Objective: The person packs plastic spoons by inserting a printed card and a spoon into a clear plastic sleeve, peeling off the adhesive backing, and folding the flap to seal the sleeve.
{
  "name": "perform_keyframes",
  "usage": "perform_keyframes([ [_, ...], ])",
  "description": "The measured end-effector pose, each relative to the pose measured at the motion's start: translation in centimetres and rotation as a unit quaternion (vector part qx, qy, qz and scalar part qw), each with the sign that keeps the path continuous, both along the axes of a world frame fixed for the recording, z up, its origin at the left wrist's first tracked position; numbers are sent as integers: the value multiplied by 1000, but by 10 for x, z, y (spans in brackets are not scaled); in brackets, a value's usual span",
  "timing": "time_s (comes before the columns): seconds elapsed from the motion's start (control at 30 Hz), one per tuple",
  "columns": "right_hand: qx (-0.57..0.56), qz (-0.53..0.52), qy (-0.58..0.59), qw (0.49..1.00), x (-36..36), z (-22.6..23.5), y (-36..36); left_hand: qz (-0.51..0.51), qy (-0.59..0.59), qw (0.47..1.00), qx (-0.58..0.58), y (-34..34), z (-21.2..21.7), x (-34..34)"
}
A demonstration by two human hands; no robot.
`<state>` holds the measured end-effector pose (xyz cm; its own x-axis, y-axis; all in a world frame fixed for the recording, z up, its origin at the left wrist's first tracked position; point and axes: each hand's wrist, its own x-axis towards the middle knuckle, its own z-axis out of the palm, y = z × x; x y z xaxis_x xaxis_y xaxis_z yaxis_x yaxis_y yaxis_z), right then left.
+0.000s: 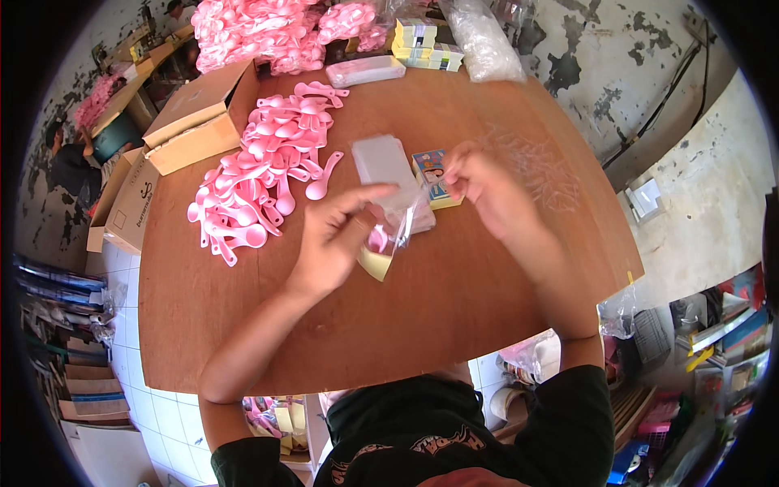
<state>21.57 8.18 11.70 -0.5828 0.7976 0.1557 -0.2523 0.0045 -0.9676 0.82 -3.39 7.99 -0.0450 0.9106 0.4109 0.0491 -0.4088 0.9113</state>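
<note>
My left hand (329,243) is closed on a small clear plastic bag (412,213), gripping it between thumb and fingers over the middle of the table. Inside the bag are a pink spoon (378,239) and a pale yellow card (375,264). My right hand (480,185) is raised just right of the bag, its fingers pinched together and slightly blurred; what they hold is too fine to make out. Beneath and behind the hands lies a stack of clear plastic bags (381,160), beside a blue and yellow printed box (430,169).
A pile of pink spoons (264,166) spreads across the table's left side, near a cardboard box (199,118). Thin clear strips (540,166) lie at the right. Toward the back are bagged pink spoons (260,36), bundled yellow cards (426,45) and a clear plastic roll (484,40).
</note>
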Motion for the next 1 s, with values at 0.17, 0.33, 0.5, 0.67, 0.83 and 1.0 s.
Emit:
perform_keyframes([
  [0.17, -93, -121, -58, 987, 68, -39, 102, 60, -82, 995, 20, 16, -1, -11],
  [0.33, 376, -376, -429, 730, 126, -67, 113, 107, -58, 992, -18, 14, 8, -20],
  [0.5, 579, -81, -524, 619, 146, -70, 89, 89, -58, 994, -30, 18, 10, -24],
  [0.67, 627, -196, -418, 628, 123, -18, 70, 75, -75, 994, -31, 15, 11, -17],
  [0.83, 409, -149, -322, 841, 57, 2, 11, 77, -27, 997, 8, 11, 8, -9],
  [1.0, 411, -4, -195, 891, -14, -16, -41, 71, -37, 997, -15, 6, 9, -4],
])
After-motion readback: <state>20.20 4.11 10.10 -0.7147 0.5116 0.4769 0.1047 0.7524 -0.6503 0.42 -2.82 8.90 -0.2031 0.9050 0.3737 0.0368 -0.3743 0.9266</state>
